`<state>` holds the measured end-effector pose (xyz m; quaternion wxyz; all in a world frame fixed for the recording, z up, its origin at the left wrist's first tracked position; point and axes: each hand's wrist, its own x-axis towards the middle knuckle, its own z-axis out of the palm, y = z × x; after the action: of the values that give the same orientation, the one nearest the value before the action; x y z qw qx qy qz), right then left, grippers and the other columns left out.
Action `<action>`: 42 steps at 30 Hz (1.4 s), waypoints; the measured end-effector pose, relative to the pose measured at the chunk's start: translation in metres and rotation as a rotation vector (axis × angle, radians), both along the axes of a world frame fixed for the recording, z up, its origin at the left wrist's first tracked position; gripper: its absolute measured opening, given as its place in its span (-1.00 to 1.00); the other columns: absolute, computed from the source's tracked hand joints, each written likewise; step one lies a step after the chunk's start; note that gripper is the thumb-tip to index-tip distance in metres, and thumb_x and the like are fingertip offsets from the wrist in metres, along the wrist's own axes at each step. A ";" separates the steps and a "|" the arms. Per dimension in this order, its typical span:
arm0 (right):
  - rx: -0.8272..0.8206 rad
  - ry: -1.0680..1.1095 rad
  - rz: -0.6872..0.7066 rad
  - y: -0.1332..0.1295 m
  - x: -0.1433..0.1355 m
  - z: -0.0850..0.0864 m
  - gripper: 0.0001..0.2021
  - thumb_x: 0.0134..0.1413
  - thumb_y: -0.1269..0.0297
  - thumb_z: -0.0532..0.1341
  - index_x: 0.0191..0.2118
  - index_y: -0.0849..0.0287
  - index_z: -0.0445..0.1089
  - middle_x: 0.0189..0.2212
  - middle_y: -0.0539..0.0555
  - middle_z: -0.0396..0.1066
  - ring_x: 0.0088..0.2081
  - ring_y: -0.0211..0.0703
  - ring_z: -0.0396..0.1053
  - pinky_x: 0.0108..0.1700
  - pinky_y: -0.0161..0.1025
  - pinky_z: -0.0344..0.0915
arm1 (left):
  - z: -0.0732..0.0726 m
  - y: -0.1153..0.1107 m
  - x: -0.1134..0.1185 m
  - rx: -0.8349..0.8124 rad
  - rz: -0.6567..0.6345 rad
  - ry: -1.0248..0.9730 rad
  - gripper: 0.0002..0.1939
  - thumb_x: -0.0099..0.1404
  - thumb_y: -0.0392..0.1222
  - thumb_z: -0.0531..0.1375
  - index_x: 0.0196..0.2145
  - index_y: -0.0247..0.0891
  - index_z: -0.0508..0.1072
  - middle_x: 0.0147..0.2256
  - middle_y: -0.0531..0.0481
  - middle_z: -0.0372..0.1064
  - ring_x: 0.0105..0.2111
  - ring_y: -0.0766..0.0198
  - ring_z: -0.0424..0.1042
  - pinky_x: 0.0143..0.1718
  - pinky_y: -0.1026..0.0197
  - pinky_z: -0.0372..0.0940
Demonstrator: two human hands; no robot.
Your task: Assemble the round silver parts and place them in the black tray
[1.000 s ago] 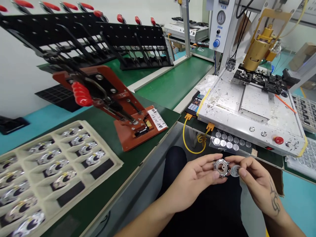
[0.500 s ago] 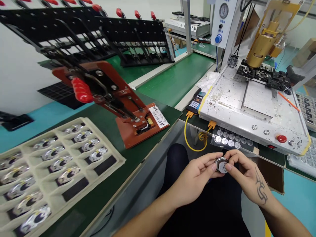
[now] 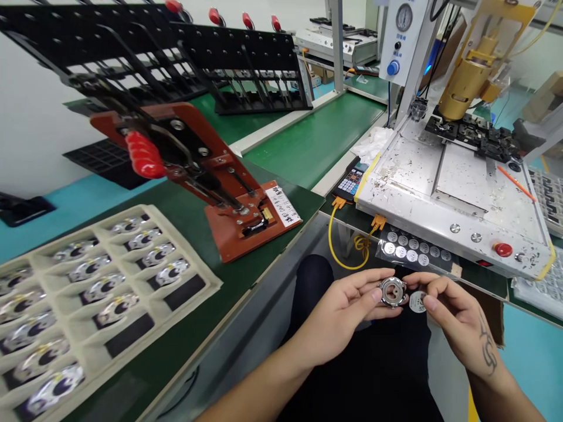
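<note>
A round metal watch case (image 3: 392,292) with an open centre is held between the thumb and fingers of my left hand (image 3: 347,305). Just to its right, my right hand (image 3: 453,310) pinches a thin round silver-white disc (image 3: 417,302) by its right edge. Disc and case are apart, with a small gap between them. Both hands are above my dark-clothed lap. Fine print on the disc is too small to read.
At the left, a beige tray (image 3: 211,281) holds several metal cases. Behind it stands a brown-red toggle press (image 3: 229,234). A white machine (image 3: 422,217) with a gold cylinder is at the right, with a sheet of round stickers (image 3: 387,258) below its front edge.
My right hand has moved right with the disc, which lay over the case before and is now off it. The case's open centre now shows. The view has shifted slightly.
</note>
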<state>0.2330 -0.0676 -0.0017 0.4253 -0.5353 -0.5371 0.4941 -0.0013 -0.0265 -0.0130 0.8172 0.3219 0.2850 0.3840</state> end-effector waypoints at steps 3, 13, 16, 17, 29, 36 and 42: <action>-0.014 0.043 -0.004 -0.003 0.000 0.000 -0.79 0.42 0.14 0.30 -0.27 0.06 0.38 0.11 0.12 0.54 0.16 0.04 0.43 0.17 -0.10 0.40 | 0.002 -0.001 -0.001 -0.014 0.003 -0.011 -0.59 0.43 -0.10 0.39 0.17 -0.27 0.59 0.04 -0.22 0.64 0.05 -0.04 0.63 0.09 -0.05 0.58; -0.043 0.103 -0.010 -0.002 0.000 -0.001 -0.80 0.42 0.14 0.30 -0.26 0.08 0.41 0.08 0.16 0.54 0.12 0.07 0.45 0.10 -0.07 0.44 | 0.004 -0.002 -0.002 -0.038 0.000 -0.028 -0.60 0.43 -0.13 0.39 0.16 -0.28 0.59 0.05 -0.24 0.64 0.05 -0.03 0.64 0.07 -0.03 0.59; -0.048 0.117 0.003 -0.001 -0.001 -0.002 -0.80 0.43 0.15 0.30 -0.26 0.08 0.41 0.08 0.16 0.54 0.10 0.04 0.46 0.08 -0.09 0.43 | 0.005 -0.001 -0.002 -0.055 0.004 -0.026 -0.59 0.41 -0.12 0.41 0.15 -0.31 0.60 0.03 -0.26 0.64 0.03 -0.04 0.65 0.06 -0.02 0.60; -0.047 0.120 0.006 -0.001 -0.001 -0.002 -0.80 0.43 0.15 0.30 -0.26 0.08 0.41 0.07 0.15 0.54 0.09 0.03 0.46 0.08 -0.11 0.43 | 0.005 -0.001 -0.002 -0.059 0.005 -0.023 -0.59 0.40 -0.11 0.41 0.14 -0.31 0.60 0.03 -0.26 0.64 0.02 -0.03 0.65 0.05 -0.02 0.60; -0.058 0.025 0.043 0.010 -0.005 0.002 -0.73 0.41 0.05 0.30 -0.27 0.10 0.41 -0.04 0.12 0.52 -0.04 -0.04 0.46 0.02 -0.17 0.40 | 0.001 -0.003 0.003 0.008 -0.008 0.074 -0.54 0.42 -0.05 0.39 0.19 -0.29 0.57 0.04 -0.24 0.64 0.05 -0.09 0.63 0.16 -0.16 0.53; -0.019 -0.048 0.080 0.014 -0.015 0.000 -0.74 0.41 0.04 0.30 -0.27 0.09 0.42 -0.10 0.09 0.47 -0.06 -0.05 0.43 0.03 -0.16 0.36 | 0.000 -0.005 0.006 0.012 -0.010 0.094 -0.54 0.40 -0.06 0.41 0.18 -0.30 0.57 0.05 -0.24 0.63 0.09 -0.10 0.60 0.18 -0.16 0.51; -0.034 0.083 0.004 0.010 -0.003 -0.006 -0.77 0.43 0.07 0.28 -0.24 0.08 0.40 0.02 0.12 0.54 0.01 -0.01 0.47 0.07 -0.12 0.41 | 0.000 -0.001 0.003 -0.082 -0.005 0.014 -0.49 0.35 -0.08 0.45 0.17 -0.33 0.56 0.00 -0.27 0.65 0.09 -0.13 0.61 0.13 -0.14 0.53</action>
<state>0.2297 -0.0577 -0.0074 0.4371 -0.5206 -0.5114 0.5258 0.0015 -0.0275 -0.0129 0.8286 0.2916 0.3053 0.3676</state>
